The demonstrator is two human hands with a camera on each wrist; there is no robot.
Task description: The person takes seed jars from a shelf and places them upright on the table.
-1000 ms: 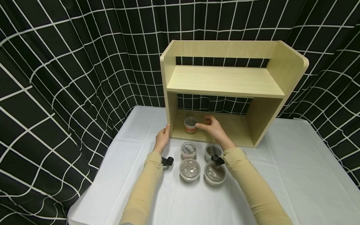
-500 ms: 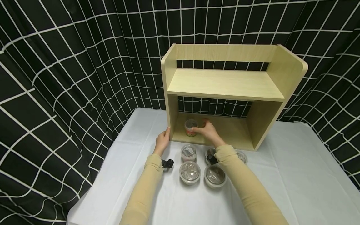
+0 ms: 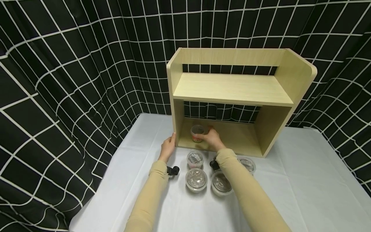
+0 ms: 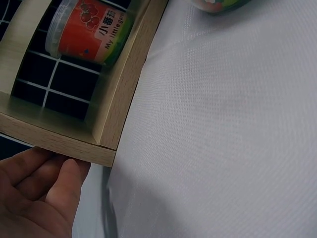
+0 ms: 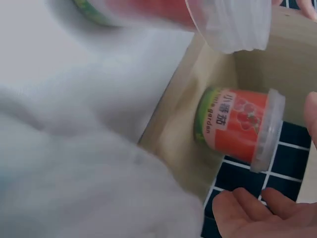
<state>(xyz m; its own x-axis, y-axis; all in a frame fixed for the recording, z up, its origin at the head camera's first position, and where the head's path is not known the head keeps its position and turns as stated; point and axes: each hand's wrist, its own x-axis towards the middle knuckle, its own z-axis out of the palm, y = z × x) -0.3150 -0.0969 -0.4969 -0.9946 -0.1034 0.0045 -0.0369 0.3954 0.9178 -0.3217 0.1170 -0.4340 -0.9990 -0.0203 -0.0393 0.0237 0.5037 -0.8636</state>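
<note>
A small clear-lidded tub (image 3: 197, 130) with a red and green tomato label stands upright on the shelf unit's lower board, near its left side. Beside it is my right hand (image 3: 212, 139), thumb overlapping the tub in the head view. The right wrist view shows that hand's fingers (image 5: 257, 208) loosely spread, with a gap between them and the labelled tub (image 5: 240, 126). My left hand (image 3: 167, 147) touches the outer face of the left side panel (image 3: 173, 119). In the left wrist view, its fingertips (image 4: 72, 173) rest against that panel.
On the white-covered table (image 3: 121, 180), a small tub (image 3: 195, 158) and larger lidded tubs (image 3: 196, 181) stand before the wooden shelf unit (image 3: 232, 100). Another tub (image 3: 247, 163) is partly behind my right sleeve (image 3: 246, 183). A black gridded curtain (image 3: 87, 80) surrounds the table.
My right hand has moved left and closer to the tub on the lower board. My left hand stays at the side panel. The head view has tilted slightly up.
</note>
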